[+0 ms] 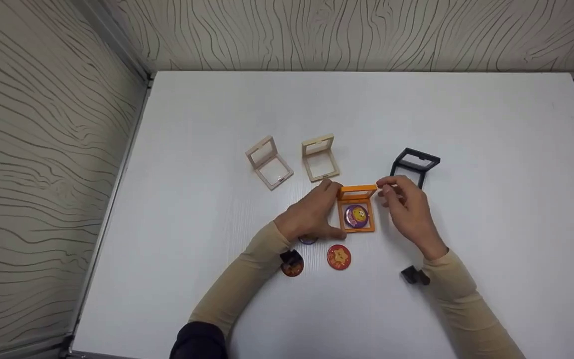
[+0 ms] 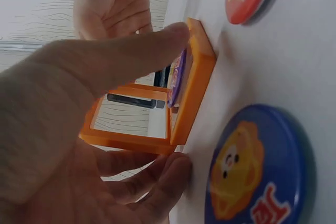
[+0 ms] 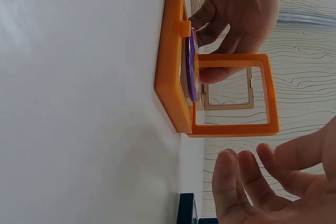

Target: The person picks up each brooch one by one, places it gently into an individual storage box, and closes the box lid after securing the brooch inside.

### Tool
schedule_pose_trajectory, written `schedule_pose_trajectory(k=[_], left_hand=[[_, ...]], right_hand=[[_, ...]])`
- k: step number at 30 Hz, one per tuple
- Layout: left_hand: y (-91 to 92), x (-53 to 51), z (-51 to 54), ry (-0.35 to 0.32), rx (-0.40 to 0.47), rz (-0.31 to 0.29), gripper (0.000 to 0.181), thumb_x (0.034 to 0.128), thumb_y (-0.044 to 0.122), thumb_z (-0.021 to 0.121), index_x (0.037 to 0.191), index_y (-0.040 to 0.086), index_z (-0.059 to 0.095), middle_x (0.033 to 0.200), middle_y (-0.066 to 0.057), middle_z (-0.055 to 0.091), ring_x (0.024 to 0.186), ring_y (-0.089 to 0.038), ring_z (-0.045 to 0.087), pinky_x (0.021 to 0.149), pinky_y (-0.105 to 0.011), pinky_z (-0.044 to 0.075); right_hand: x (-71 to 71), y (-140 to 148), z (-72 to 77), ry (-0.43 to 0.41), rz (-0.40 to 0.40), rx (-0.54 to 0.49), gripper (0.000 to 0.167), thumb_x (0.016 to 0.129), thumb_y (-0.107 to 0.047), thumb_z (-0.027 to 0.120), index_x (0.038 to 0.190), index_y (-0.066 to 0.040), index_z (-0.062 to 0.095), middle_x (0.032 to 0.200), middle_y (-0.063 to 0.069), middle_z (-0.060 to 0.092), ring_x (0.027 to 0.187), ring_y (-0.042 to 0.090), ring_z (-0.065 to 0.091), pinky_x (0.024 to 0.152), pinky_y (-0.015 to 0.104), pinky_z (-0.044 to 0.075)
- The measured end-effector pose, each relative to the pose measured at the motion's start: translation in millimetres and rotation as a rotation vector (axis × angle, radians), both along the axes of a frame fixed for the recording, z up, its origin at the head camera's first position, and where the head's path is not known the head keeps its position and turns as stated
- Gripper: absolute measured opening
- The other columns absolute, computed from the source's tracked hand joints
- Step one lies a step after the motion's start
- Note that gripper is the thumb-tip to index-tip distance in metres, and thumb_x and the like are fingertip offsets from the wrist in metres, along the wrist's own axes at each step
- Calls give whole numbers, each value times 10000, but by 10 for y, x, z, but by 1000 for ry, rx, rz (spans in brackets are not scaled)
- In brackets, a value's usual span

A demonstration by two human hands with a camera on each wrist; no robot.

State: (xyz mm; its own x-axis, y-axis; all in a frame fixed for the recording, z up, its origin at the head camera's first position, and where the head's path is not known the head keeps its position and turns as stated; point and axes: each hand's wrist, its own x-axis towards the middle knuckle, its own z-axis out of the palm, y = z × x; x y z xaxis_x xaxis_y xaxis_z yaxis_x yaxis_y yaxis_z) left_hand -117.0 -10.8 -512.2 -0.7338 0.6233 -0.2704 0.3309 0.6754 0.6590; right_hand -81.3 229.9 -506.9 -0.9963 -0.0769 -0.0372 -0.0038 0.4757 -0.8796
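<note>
1. Orange frame stands open on the table, btwn the hands, lid up. L hand holds it, thumb at the near L corner, fingers by the lid; too firm a squeeze could twist it or make it slip.
2. Purple badge lies in the frame's base & seems to ride above the rim. A knock might shift it; off-centre, it'd prob. keep the lid from sitting flush.
3. R hand is empty, fingers loosely bent, just beside the lid, no contact seen. A careless brush there could swing the lid or skew the frame.
4. L fingertips are v. close to the hinge side; a nip is poss. if the lid moves.
5. Blue badge is mostly hidden by L hand in the head view; if the L sleeve dips, it could drag this or the brown badge.
6. Black frame stands just beyond R hand; knuckles could catch it.
</note>
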Motion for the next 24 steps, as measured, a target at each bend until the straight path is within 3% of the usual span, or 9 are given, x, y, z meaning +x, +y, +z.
schedule_pose_trajectory(k=[5, 10, 15, 24], left_hand=[[33, 7, -32, 24, -7, 18, 956, 767, 397, 981, 1499, 105, 441, 1408, -49, 488, 1329, -174, 545, 1208, -316, 433], [60, 22, -51, 55, -7, 19, 911, 776, 386, 976, 1482, 107, 473, 1394, -50, 506, 1296, -177, 556, 1187, -324, 460], [51, 21, -37, 58, -4, 17, 871, 783, 362, 973, 1467, 119, 492, 1385, -44, 511, 1276, -166, 562, 1174, -314, 468], [21, 3, -32, 88, -13, -11, 842, 785, 366, 972, 1448, 111, 519, 1356, -49, 521, 1209, -161, 565, 1173, -292, 463]], right_hand=[[3, -11, -27, 12, 32, 37, 370, 1150, -278, 495, 1372, -45, 677, 1341, 126, 701, 1157, 277, 658, 868, 187, 544], [5, 0, -36, -6, 48, 62, 373, 1140, -341, 521, 1336, -96, 721, 1338, 90, 724, 1209, 241, 644, 930, 222, 510], [-4, 32, -40, -17, 98, 83, 364, 1137, -349, 527, 1324, -107, 725, 1332, 68, 725, 1240, 239, 644, 969, 271, 517], [-8, 74, 15, 70, 231, 153, 207, 1097, -262, 628, 1229, -175, 762, 1214, -38, 752, 1100, 95, 651, 904, 309, 553]])
